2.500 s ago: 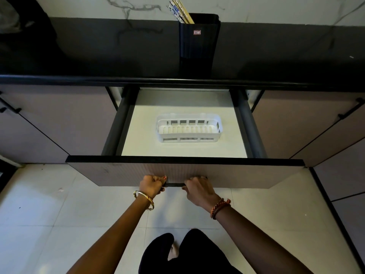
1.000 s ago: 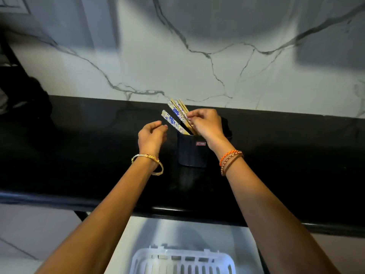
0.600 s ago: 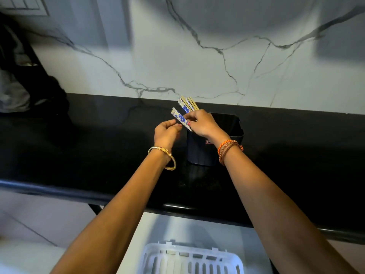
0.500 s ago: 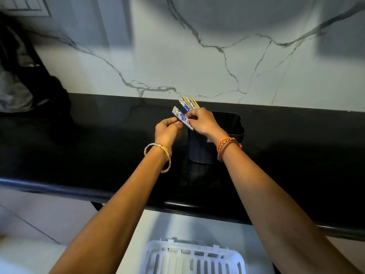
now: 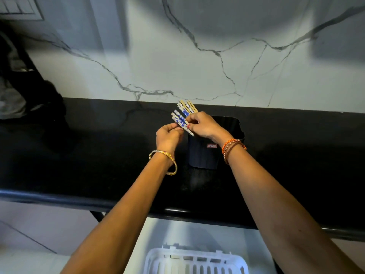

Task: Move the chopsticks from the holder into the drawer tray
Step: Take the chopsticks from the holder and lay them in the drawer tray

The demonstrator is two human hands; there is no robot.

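Observation:
A dark ribbed holder (image 5: 205, 155) stands on the black counter. Several chopsticks (image 5: 184, 111) with blue-and-white patterned ends lean out of its left side. My right hand (image 5: 203, 124) reaches over the holder's rim and pinches the bundle with thumb and fingers. My left hand (image 5: 168, 136) is just left of the holder and pinches the lowest patterned pair from below. The white slotted tray (image 5: 195, 260) lies in the open drawer at the bottom of the view.
The black counter (image 5: 98, 155) runs across the view below a white marble wall. Dark items sit at the far left on the counter (image 5: 29, 95). The pale drawer floor (image 5: 150, 240) shows beneath the counter edge.
Both hands left the drawer handle and rose to the holder. In the last half second my left hand closed onto the lowest chopsticks, and a pair has separated slightly from the bundle.

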